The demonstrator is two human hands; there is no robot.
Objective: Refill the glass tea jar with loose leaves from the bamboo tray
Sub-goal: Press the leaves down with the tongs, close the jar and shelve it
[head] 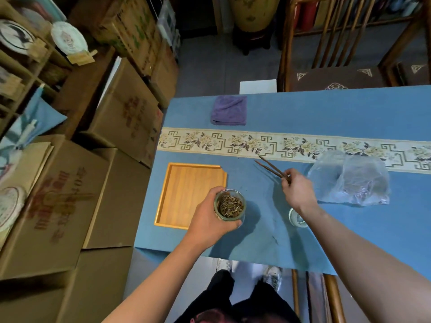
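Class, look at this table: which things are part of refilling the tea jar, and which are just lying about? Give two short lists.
Part of the job:
glass jar of tea leaves, gripped by the left hand
bamboo tray
wooden tongs, pinched by the right hand

Lying about:
purple cloth
clear plastic bag
glass lid
cardboard boxes
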